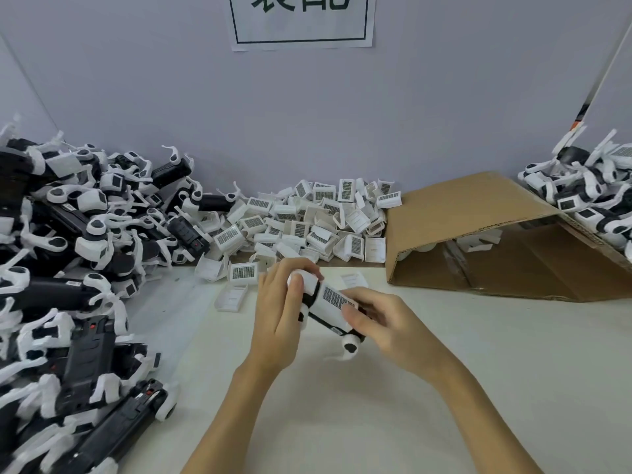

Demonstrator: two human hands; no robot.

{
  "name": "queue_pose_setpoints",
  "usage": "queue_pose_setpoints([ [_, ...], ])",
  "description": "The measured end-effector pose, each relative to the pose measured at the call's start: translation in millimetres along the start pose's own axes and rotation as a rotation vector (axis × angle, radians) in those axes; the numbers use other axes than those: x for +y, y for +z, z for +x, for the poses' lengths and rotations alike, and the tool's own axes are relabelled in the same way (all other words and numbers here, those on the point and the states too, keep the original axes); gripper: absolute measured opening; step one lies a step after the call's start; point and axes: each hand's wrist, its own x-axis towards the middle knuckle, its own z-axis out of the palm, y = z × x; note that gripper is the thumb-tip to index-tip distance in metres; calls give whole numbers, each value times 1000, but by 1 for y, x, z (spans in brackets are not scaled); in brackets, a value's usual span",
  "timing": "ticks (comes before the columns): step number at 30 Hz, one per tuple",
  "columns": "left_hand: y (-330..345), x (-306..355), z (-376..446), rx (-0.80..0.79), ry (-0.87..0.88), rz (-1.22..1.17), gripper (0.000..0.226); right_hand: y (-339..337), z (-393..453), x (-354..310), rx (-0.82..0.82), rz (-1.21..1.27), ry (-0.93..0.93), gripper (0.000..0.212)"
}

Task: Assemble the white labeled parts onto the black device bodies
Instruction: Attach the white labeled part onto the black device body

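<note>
A pale, flat tabletop [444, 354] carries a big heap of black device bodies with white arms [68, 268] on the left and a tipped brown cardboard box [478, 217] on the right. A pile of white labeled plastic parts [307, 217] lies along the back wall. At centre, the left hand [277, 319] and right hand [386, 323] grip one black device body [319, 318] above the table, with a white labeled part [333, 297] on it under the right fingers.
</note>
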Motion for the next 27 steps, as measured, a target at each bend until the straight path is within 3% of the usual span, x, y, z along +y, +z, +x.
queue_pose_setpoints([
  [2, -2, -3, 2, 15, 12, 121, 41, 1, 1, 0, 82, -38, -74, 25],
  [4, -2, -3, 3, -10, 3, 173, 36, 2, 3, 3, 229, -189, -167, 37],
  [9, 0, 1, 5, -185, -138, 26, 40, 4, 6, 11, 445, -710, -350, 47],
  [12, -7, -1, 9, -173, -236, -77, 35, 3, 8, 12, 435, -786, -357, 45],
  [21, -4, 1, 8, -163, -334, -208, 31, 1, 6, 16, 372, -687, -279, 29],
  [24, -3, -2, 8, -43, -474, -238, 36, 12, 10, 15, 355, -697, -338, 46],
  [27, 0, -5, 9, 15, -597, -331, 57, 19, 12, 16, 323, -805, -365, 71],
])
